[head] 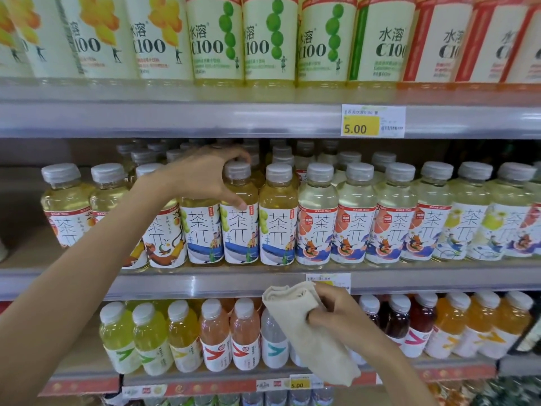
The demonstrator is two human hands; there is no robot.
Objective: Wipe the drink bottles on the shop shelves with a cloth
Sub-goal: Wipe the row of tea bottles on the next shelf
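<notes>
My left hand [202, 177] reaches onto the middle shelf and grips the neck and shoulder of a tea bottle [241, 230] with a grey cap, yellow-green drink and a white label; the thumb lies on its front, the fingers curl behind the cap. The bottle stands upright in the front row among others like it. Lower and to the right, my right hand [336, 312] holds a folded beige cloth [307, 332] that hangs in front of the lower shelf's bottles, touching no bottle that I can tell.
The grey middle shelf edge [205, 284] runs across the view. An upper shelf [205, 118] carries tall bottles and a yellow 5.00 price tag [371, 123]. The lower shelf holds small coloured drink bottles [216, 335]. Rows of tea bottles [395, 215] fill the right side.
</notes>
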